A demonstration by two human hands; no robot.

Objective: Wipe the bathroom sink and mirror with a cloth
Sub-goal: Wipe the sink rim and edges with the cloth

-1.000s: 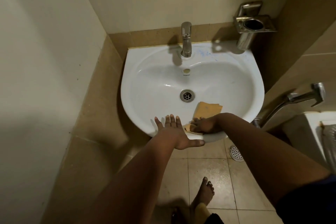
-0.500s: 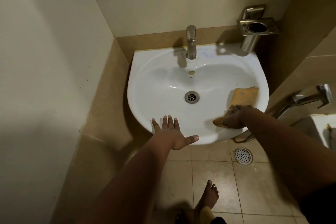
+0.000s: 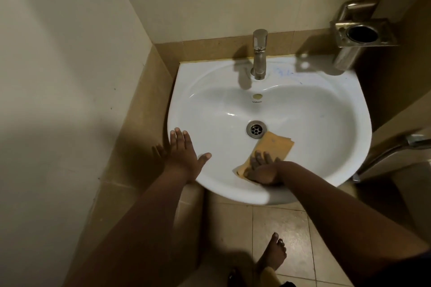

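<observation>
A white wall-hung sink (image 3: pixel 326 91) fills the middle of the head view, with a round metal drain (image 3: pixel 256 129) at its bottom. An orange cloth (image 3: pixel 274 147) lies inside the bowl just right of the drain. My right hand (image 3: pixel 262 169) presses flat on the cloth's near end against the front inner wall. My left hand (image 3: pixel 184 152) rests with spread fingers on the sink's front-left rim and holds nothing. No mirror is in view.
A steel tap (image 3: pixel 259 53) stands at the sink's back centre. A metal cup holder (image 3: pixel 360 35) is fixed to the wall at the back right. A steel spray handle (image 3: pixel 396 149) juts out at the right. My bare foot (image 3: pixel 272 254) stands on the tiled floor below.
My right hand has slid the cloth from the bowl's right side back toward the centre, beside the drain. My left hand has shifted left along the front rim.
</observation>
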